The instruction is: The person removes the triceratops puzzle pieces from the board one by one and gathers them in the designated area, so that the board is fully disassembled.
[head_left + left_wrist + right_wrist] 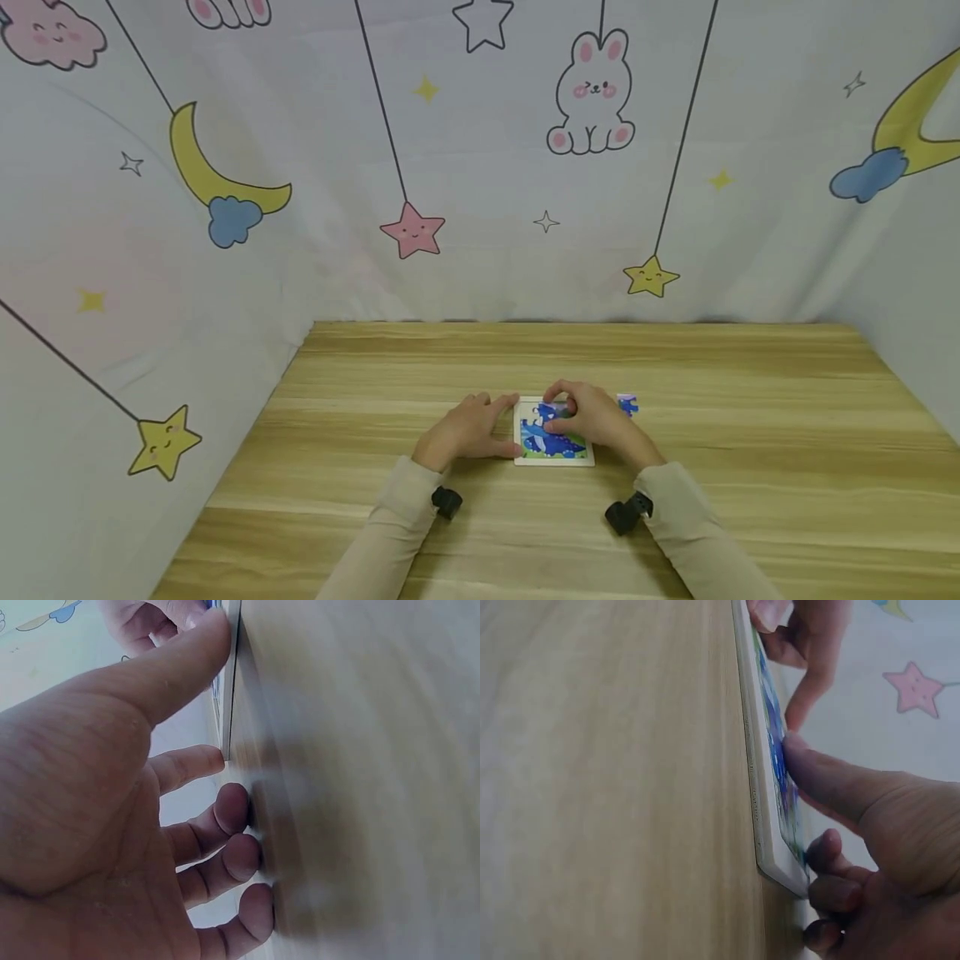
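Note:
A square jigsaw puzzle (555,446) with a blue dinosaur picture lies flat in a pale-framed tray (555,462). At its upper left a pale patch shows inside the frame. My left hand (474,427) touches the tray's left side, thumb near the front corner and index finger at the back corner; its other fingers (241,856) rest on the table. My right hand (596,414) reaches over the puzzle, thumb and index finger curled about a blue puzzle piece (549,412) in the upper part. In the right wrist view the right thumb (810,761) meets the picture; the index fingertip is hidden.
A loose blue-and-white puzzle piece (627,405) lies on the wooden table (750,417), just right of the right hand. A white cloth (487,283) printed with stars, moons and a rabbit hangs behind and beside the table.

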The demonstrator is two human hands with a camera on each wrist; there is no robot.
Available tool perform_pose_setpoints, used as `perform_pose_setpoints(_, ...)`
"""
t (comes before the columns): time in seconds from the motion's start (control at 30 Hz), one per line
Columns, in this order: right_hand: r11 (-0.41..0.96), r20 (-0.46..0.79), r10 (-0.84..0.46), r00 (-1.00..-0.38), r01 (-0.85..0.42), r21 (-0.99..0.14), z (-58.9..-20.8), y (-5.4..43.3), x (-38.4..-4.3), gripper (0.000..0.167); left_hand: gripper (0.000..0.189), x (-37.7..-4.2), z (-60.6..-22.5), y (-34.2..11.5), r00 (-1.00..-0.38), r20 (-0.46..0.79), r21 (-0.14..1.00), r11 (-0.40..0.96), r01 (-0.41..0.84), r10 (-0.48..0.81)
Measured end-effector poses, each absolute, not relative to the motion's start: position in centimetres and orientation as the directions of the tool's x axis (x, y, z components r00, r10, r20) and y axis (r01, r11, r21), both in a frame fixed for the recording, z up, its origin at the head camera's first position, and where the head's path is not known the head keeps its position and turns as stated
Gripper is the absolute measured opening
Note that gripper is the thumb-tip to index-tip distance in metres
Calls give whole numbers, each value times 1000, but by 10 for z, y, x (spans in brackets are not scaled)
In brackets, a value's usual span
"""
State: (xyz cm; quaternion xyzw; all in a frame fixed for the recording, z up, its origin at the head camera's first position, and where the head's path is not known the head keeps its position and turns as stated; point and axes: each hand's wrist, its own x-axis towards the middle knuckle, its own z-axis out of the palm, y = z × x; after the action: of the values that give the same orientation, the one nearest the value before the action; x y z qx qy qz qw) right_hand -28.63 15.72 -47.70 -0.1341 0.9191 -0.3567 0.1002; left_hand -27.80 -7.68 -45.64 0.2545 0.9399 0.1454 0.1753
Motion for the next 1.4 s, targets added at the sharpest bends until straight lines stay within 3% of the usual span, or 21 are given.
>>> perform_pose_setpoints(0.37,705,-100,-323,-941,-169,-689,-481,154,-284,19,83,-273,-457,-79,-814,-256,377,829,413,522)
perform_pose_setpoints(0.63,721,-122,-387,-914,-218,-658,-477,156,-286,32,82,-275,-455,-77,-811,-249,342,832,437,529)
perform_pose_setpoints(0.9,735,-194,-461,-866,-250,-630,-472,155,-288,27,83,-275,-457,-77,-809,-257,341,833,437,529)
perform_pose_setpoints(1.4,723,-287,-427,-858,-134,-677,-461,147,-292,25,83,-277,-457,-76,-813,-252,301,841,449,525)
